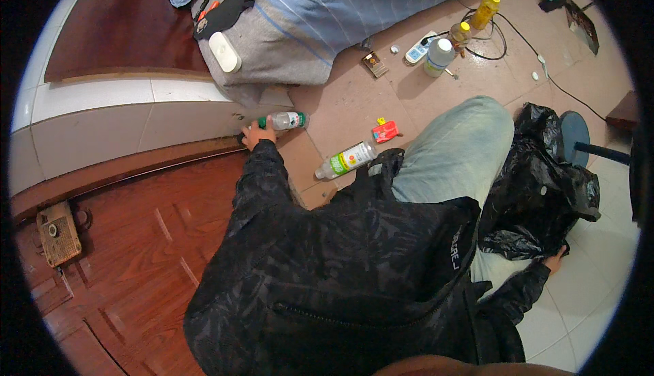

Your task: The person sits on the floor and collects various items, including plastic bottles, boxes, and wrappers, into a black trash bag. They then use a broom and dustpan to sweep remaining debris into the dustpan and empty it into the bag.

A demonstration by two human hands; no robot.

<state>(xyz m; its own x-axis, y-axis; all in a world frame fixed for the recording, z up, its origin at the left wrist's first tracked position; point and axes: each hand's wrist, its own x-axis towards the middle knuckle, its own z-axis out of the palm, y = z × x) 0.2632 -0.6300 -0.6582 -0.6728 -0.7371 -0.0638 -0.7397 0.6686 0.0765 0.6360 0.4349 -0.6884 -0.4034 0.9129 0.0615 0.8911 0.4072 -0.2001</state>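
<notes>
On the floor by the tiled step, my left hand (pixel 259 134) is closed at the green-capped end of a clear plastic bottle (pixel 286 120). This bottle lies on its side, and my fingers partly cover its cap. A second clear bottle with a green and white label (pixel 349 160) lies nearer my knee. Beside it is a small red packet (pixel 385 131) with a yellow piece. At the right, my right hand (pixel 557 260) grips the lower edge of a black plastic bag (pixel 528 199), which is crumpled against my leg. Some of its fingers are hidden.
Upright bottles, one white-capped (pixel 439 57) and two yellow-capped, stand near a white power strip (pixel 421 48) and black cables. A cigarette pack (pixel 374 65) lies near the cloth-draped bed (pixel 300 8). A round blue-grey base (pixel 574 137) stands beside the bag. A red-brown door panel (pixel 150 253) lies left.
</notes>
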